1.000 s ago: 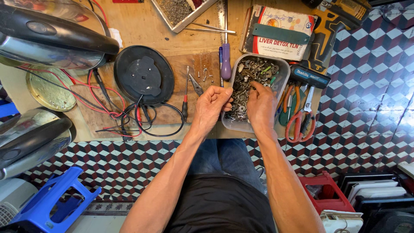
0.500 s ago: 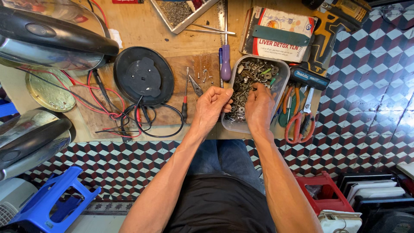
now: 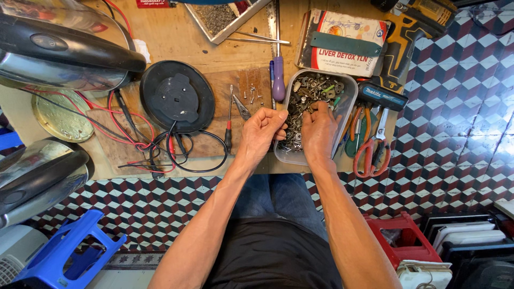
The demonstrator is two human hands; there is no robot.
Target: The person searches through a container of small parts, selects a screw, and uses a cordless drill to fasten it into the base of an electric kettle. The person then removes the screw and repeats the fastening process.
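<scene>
The right hand (image 3: 319, 127) lies palm down inside the clear plastic tub (image 3: 342, 109), its fingertips dug into the heap of small metal hardware (image 3: 313, 91); whether they pinch a piece cannot be told. The left hand (image 3: 262, 131) sits just beside the tub's left wall, fingers curled loosely toward the palm, thumb near the fingertips; what it holds, if anything, is hidden. The two hands are close together, almost touching.

The tub is a rounded rectangular container at the near right edge of the wooden workbench (image 3: 176, 37), filled with grey and brassy screws, washers and nuts.

Compared with half a second ago, the right hand has slid further up into the tub, and the left hand has drawn back from the rim and closed a little.

Around them: a purple-handled screwdriver (image 3: 278, 80) lies just left of the tub, small pliers (image 3: 241, 107) and a few loose screws (image 3: 251, 93) beside it. A round black appliance base (image 3: 176, 96) with its black cord (image 3: 193, 155) sits further left, with red wires (image 3: 126, 126) trailing. Red-handled scissors (image 3: 372, 147) lie right of the tub, a yellow and black cordless drill (image 3: 412, 32) and a printed carton (image 3: 342, 43) beyond. A steel kettle (image 3: 59, 53) occupies the far left.
</scene>
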